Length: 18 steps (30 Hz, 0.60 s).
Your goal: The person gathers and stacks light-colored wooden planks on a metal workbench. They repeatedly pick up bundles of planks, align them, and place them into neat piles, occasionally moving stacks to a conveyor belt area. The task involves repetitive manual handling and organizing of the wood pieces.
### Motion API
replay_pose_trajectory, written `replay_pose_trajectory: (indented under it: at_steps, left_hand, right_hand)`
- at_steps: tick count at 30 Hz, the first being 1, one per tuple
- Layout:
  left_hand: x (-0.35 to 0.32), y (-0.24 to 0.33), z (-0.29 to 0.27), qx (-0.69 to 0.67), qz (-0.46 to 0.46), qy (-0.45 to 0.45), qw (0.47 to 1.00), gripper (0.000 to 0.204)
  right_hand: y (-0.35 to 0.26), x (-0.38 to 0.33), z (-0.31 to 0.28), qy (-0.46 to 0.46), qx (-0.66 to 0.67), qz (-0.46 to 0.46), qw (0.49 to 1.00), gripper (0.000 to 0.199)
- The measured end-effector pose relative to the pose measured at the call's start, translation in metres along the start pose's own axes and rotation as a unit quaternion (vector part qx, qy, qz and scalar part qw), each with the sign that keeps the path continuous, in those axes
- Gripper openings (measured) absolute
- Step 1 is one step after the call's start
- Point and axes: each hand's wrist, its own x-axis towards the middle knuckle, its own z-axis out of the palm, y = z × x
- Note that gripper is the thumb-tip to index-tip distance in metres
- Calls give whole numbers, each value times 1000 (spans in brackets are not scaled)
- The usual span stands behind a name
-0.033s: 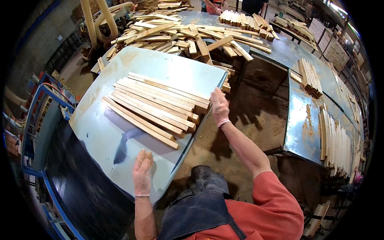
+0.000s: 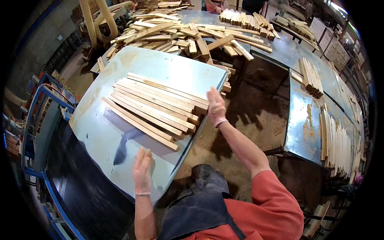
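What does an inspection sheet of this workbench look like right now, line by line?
Surface: pale blue table, scuffed, with a dark smear near the front.
Job's things: wooden slats stacked flat in rows on the table.
Clutter: loose heap of slats beyond the table; more slat stacks on the metal bench at right.
Hands: left hand flat on the table; right hand against the stack's right end.
Cables: red cable on the blue frame at left.
Surroundings: sawdust-covered floor.

Pale tan wooden slats (image 2: 156, 108) lie on a light blue-grey table (image 2: 176, 70), beside a red sleeve (image 2: 272, 204) and dark apron (image 2: 200, 208).
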Motion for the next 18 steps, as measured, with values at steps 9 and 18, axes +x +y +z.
replay_pose_trajectory:
  at_steps: [9, 18]
  left_hand:
    - [63, -15, 32, 72, -14, 34, 997, 77]
    - [59, -9, 42, 41, -6, 57, 997, 87]
  right_hand:
    - [-34, 81, 24, -224, 198, 277, 913, 54]
    - [-67, 147, 142, -463, -156, 200, 849, 77]
